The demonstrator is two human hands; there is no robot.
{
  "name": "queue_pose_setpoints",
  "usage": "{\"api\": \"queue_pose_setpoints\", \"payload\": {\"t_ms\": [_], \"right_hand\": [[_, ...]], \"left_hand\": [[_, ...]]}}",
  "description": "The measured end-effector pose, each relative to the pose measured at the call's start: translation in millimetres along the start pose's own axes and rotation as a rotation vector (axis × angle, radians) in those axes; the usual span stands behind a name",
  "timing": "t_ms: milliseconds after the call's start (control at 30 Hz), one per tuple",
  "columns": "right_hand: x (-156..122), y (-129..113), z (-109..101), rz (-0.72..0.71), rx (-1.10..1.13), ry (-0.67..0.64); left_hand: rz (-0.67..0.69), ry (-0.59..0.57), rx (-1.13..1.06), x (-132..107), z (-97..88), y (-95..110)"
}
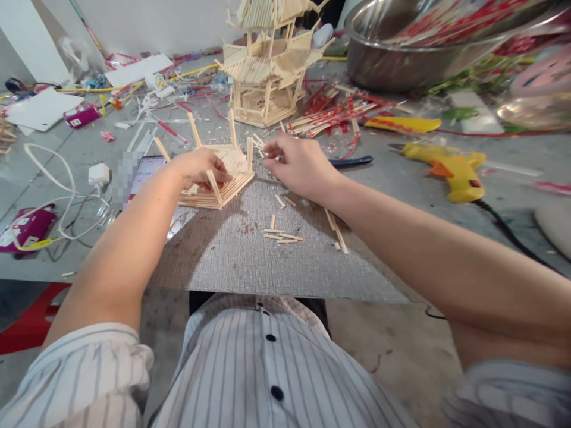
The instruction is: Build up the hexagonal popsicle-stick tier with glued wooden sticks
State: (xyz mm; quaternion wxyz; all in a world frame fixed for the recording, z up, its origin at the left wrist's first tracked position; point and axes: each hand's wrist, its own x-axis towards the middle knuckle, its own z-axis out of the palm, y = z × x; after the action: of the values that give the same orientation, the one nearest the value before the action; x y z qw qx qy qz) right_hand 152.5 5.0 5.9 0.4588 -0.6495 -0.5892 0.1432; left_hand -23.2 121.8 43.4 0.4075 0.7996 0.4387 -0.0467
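Note:
A low, many-sided base (234, 193) built of thin wooden sticks sits on the table, with short posts standing up from its corners. My left hand (203, 168) reaches over its near side, fingers curled together inside the rim beside a front post (214, 187). What those fingertips hold, if anything, is hidden. Just right of the base is my right hand (297, 161), its thumb and fingers closed near a few small stick pieces (259, 144); I cannot make out what is in them. More short cut sticks (281, 235) lie on the table in front.
Behind stands a tiered stick pagoda (267, 71). To the right are a yellow glue gun (446, 166), a yellow cutter (401, 123), a blue-handled tool (357, 161) and a metal basin (392, 59). A phone (145, 172) and a white charger (99, 175) lie left.

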Motion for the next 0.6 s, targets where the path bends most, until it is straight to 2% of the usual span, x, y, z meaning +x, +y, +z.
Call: {"api": "queue_pose_setpoints", "payload": {"t_ms": [100, 233, 433, 600], "right_hand": [[15.6, -12.8, 11.9, -0.007, -0.202, -0.05], [19.9, -23.7, 19.2, 0.032, -0.425, -0.112], [23.6, -17.3, 23.2, -0.008, -0.485, -0.093], [28.0, -14.3, 22.9, -0.039, -0.478, -0.077]], "left_hand": [[-0.002, -0.056, 0.025, -0.8, -2.1, 1.5], [-0.036, -0.077, 0.084, -3.5, -2.1, 5.8], [-0.059, -0.039, 0.12, -6.7, 2.0, 9.6], [-0.118, -0.016, 0.171, -13.7, 9.5, 22.4]]}}
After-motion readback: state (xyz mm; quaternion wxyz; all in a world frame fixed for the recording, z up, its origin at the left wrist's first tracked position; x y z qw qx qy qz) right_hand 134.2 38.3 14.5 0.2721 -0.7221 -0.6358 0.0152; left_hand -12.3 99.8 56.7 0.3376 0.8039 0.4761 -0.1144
